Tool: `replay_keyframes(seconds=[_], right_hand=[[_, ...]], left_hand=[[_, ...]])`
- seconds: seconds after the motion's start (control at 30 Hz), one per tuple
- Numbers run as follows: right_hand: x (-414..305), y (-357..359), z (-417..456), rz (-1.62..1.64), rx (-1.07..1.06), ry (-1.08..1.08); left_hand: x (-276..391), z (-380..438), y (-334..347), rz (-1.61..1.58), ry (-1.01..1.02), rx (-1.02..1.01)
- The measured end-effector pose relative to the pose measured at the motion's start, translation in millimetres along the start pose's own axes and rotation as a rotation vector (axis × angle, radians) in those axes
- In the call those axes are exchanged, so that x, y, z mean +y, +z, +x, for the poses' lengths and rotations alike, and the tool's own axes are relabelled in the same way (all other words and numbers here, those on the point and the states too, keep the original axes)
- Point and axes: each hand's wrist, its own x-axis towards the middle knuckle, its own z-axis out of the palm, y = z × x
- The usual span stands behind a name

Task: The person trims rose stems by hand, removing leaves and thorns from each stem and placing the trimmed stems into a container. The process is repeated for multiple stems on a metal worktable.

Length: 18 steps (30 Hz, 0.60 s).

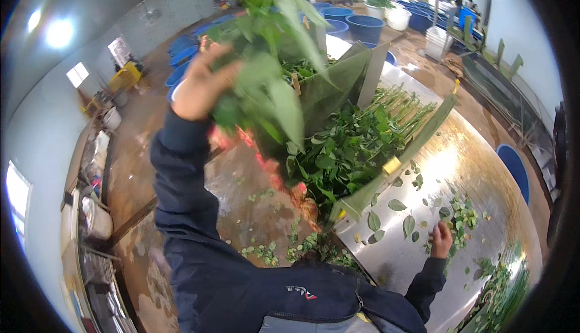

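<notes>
My left hand (204, 86), raised and blurred, is at a leafy green stem (276, 79) at upper centre; the leaves hide part of the fingers, so its grip is unclear. Below it, red and pink flower heads (274, 172) hang along the table's near side. A pile of cut leafy stems (346, 151) lies between green cloth-like dividers (408, 151), cut ends towards the far right. My right hand (440, 238) is low over the metal table (389, 260), fingers curled, beside small loose leaves (464, 217); whether it holds anything is not clear.
Blue tubs (366, 27) and white buckets (398, 18) stand behind the table, with people far off. Another blue tub (514, 172) is beyond its right edge. More leafy stems (498, 287) lie at lower right. Fallen leaves (265, 253) litter the wet floor.
</notes>
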Motion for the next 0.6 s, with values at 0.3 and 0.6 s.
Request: replay_keyframes(seconds=[0.3,0.6], right_hand=[[30,88,-110,-1.139,0.019,-0.061],[21,143,-26,-1.169,0.068,-0.285]], left_hand=[[-305,180,-17,0.660,0.065,-0.344],[-394,177,77,0.607,0.206,-0.919]])
